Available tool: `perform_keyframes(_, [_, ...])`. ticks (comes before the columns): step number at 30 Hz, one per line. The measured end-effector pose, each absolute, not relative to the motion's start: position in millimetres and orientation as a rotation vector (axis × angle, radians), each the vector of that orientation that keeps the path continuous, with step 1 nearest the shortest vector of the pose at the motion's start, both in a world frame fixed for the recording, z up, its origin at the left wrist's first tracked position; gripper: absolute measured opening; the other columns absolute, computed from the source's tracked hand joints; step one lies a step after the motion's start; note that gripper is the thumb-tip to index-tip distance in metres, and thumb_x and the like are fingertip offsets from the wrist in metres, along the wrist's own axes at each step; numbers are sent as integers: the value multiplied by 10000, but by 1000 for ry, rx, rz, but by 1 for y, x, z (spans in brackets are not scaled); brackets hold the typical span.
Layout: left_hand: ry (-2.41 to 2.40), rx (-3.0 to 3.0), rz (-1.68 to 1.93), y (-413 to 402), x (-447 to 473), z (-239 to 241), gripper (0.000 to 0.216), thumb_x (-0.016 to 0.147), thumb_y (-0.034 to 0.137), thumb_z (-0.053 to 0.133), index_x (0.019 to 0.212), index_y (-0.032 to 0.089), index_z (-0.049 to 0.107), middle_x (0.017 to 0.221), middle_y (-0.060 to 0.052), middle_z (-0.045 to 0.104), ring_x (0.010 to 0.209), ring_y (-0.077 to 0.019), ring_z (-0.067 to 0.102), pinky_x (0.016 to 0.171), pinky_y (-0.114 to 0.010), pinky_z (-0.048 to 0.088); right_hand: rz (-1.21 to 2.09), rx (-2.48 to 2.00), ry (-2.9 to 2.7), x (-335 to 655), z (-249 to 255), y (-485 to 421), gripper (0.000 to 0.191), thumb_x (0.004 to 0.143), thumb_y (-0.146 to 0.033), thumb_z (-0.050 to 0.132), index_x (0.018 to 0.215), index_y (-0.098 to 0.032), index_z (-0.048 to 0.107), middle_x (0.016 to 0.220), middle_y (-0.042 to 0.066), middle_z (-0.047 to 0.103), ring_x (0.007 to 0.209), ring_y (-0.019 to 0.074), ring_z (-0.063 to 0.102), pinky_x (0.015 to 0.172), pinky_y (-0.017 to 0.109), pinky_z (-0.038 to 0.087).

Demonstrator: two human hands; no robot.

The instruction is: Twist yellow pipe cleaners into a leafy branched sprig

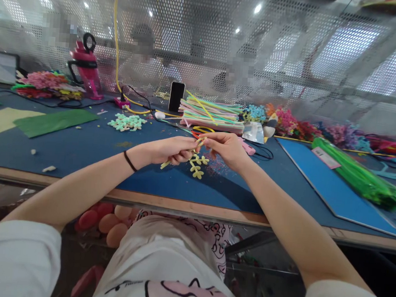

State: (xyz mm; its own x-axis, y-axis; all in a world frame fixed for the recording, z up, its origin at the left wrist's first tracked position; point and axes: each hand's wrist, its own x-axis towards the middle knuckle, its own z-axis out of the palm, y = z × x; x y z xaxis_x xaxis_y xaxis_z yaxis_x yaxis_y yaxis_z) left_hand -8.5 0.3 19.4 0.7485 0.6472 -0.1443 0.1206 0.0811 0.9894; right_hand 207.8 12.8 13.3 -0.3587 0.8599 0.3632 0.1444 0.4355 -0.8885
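Observation:
My left hand (175, 150) has its fingers curled round a pale yellow pipe cleaner (164, 165), whose ends stick out below the palm. From the right, my right hand (228, 148) pinches the same strand where it bends into a small loop between both hands. Just below the fingers is a yellow piece shaped into small petals (197, 167); whether it joins the held strand I cannot tell. Behind my fingertips lie red and yellow bent strands (201, 130). A pink tool handle (248, 147) shows partly behind my right hand.
A stack of pastel pipe cleaners (210, 115) lies at the back beside an upright phone (176, 96). Mint shaped pieces (127, 122), green sheets (56, 122) and a pink bottle (87, 73) are leftward. Rightward are a blue board (332, 186) and a green bundle (360, 173).

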Motion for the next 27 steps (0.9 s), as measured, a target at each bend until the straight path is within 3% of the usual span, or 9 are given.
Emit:
perform_keyframes(3, [655, 1467, 435, -2, -7, 20, 301, 944, 499, 476, 864, 210, 446, 639, 81, 198, 431, -42, 163, 363, -111, 139, 958, -855, -1766, 208, 13, 13, 330, 736, -467, 770, 886, -173, 796, 979, 84, 758, 536, 89, 544, 456, 231, 452])
perform_keyframes(11, [657, 1474, 457, -5, -4, 20, 316, 935, 514, 482, 858, 209, 450, 638, 77, 221, 442, -47, 158, 368, -114, 135, 958, -891, -1738, 206, 14, 9, 385, 755, -496, 741, 899, -140, 758, 738, 35, 699, 452, 77, 495, 414, 232, 404])
perform_keyframes(19, [706, 1449, 496, -6, 0, 19, 276, 983, 435, 402, 851, 197, 450, 620, 80, 208, 438, -50, 159, 383, -123, 144, 987, -844, -1631, 203, 14, 14, 371, 750, -484, 759, 922, -157, 735, 730, 22, 643, 546, 94, 508, 405, 209, 414])
perform_keyframes(27, [758, 1380, 522, -6, 3, 20, 280, 980, 399, 403, 800, 189, 442, 604, 86, 197, 430, -48, 147, 384, -129, 138, 1002, -880, -1518, 205, 13, 18, 401, 702, -507, 788, 887, -155, 736, 625, 2, 598, 507, 88, 471, 394, 206, 369])
